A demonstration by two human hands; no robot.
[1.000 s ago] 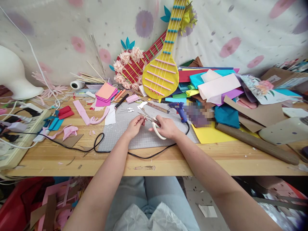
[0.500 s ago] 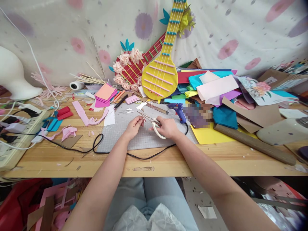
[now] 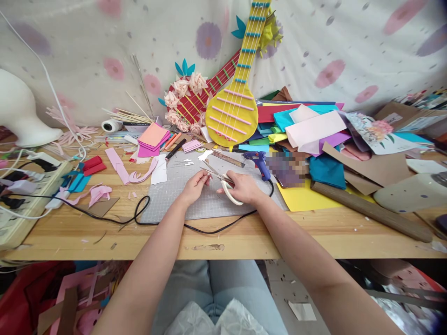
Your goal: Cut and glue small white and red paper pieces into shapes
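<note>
The right hand (image 3: 242, 186) has its fingers (image 3: 226, 186) clenched through the white handles of the scissors (image 3: 220, 177), whose parted blades point up and away toward the left hand (image 3: 193, 186). The left fingers (image 3: 204, 176) are pinched together just beside the blade tips, and what they pinch is too small to tell. Both hands hover over a grey cutting mat (image 3: 174, 204) on the worktop (image 3: 314, 228), and a blue glue gun (image 3: 260, 162) lies near the right fingers.

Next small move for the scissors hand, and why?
Probably close the blades: the right hand holds the white-handled metal scissors, blades seemingly parted over the grey cutting mat, and the left hand pinches a small piece, too small to identify, right at them.
</note>
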